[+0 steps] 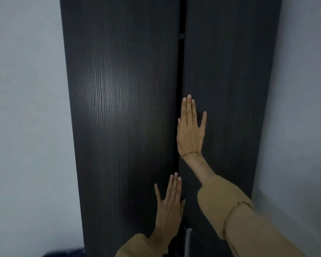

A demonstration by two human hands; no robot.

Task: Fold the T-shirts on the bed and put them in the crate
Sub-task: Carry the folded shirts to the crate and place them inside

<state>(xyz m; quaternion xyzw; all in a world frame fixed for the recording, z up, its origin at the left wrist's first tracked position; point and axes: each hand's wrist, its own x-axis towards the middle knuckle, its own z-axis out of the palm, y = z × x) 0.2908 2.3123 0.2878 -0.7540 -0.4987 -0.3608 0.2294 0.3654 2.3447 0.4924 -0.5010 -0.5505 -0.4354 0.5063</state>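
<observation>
A tall dark wardrobe point(122, 108) with a wood-grain finish fills the middle of the head view, and both hands lie flat against its two doors. The left hand point(170, 203) presses the left door point(119, 127) low down, close to that door's inner edge, with its fingers straight and pointing up and the thumb spread out to the left. It holds nothing. The right hand point(190, 129) lies higher, on the right door point(230, 89), also just beside the seam where the doors meet. Its fingers are straight and close together, the little finger splayed to the right, and it too holds nothing. A thin gold bracelet point(191, 153) circles the right wrist. Both forearms wear mustard-yellow sleeves point(239, 216), the right one pushed up and bunched below the bare wrist.

Between the two hands runs the narrow dark gap between the doors, which widens slightly toward the top. Below the left hand, near the bottom edge of the view, a pale metal handle point(188, 242) stands upright on the right door. Pale grey walls point(26, 108) flank the wardrobe on either side. A dark blue shape point(63, 253) shows at the bottom edge, left of the left sleeve; what it is cannot be told. No T-shirt, bed or crate shows in this view.
</observation>
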